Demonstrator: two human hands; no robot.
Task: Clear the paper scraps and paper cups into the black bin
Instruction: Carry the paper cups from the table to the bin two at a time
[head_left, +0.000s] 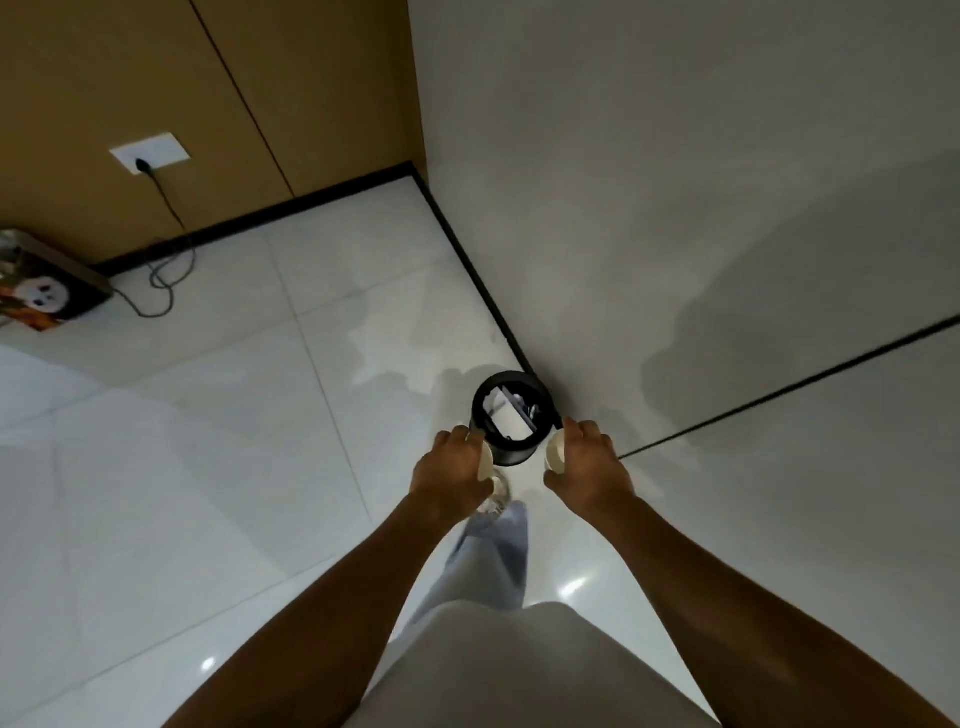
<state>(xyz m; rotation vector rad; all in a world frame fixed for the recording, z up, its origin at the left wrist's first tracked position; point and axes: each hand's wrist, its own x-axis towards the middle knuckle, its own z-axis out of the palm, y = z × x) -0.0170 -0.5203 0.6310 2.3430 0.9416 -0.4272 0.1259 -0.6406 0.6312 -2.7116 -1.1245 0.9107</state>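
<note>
Black bin (511, 452) stands on the floor at my twelve o'clock, white paper scraps (506, 415) inside. My left hand (451, 475) grips a paper cup (485, 460) at its seven; my right hand (589, 465) grips another cup (556, 451) at its four. Wall socket (149, 154) and cable (169, 270) sit away at ten.

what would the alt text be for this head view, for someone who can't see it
Seen from above, a person's left hand and right hand each hold a paper cup beside the open top of a black bin standing on a white tiled floor, with white paper already inside.
</note>
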